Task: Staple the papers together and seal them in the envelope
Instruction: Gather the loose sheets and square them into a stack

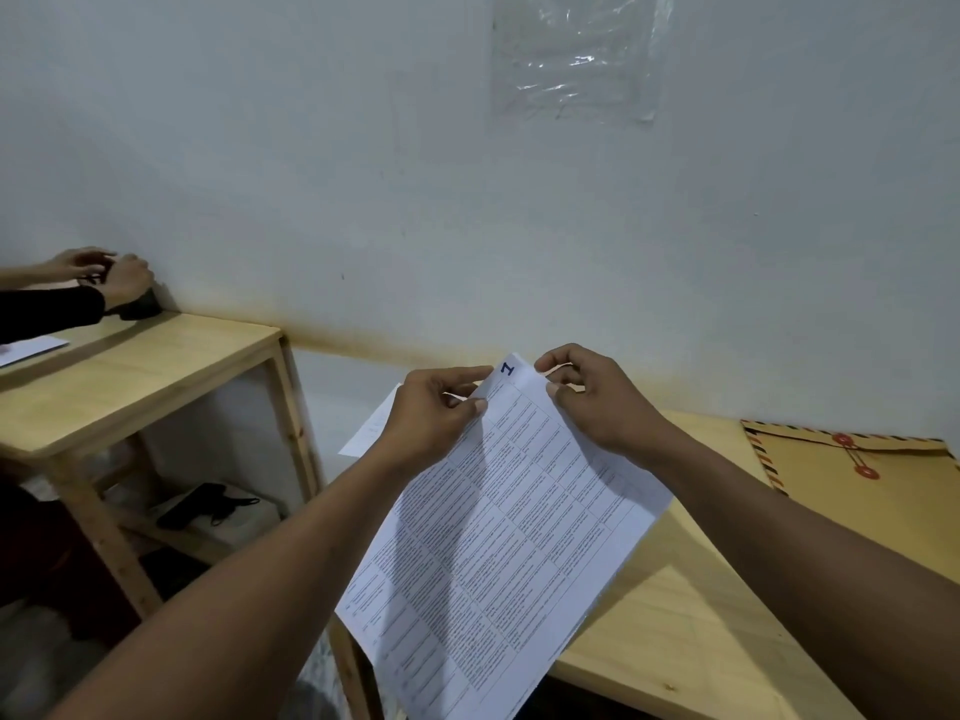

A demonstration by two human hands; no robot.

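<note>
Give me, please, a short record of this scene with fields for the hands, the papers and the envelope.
left hand: pinches the top edge of the papers
right hand: pinches the same top edge
papers: printed, held up, tilted
envelope: brown, red buttons, flat on the table, untouched
stapler: not in view
other: another person's hands at far left

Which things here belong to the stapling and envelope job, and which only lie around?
For the job:
- papers, pinched at the top by left hand and right hand
- envelope on the table

Lying about:
- black object on the shelf
- plastic sheet on the wall
</note>
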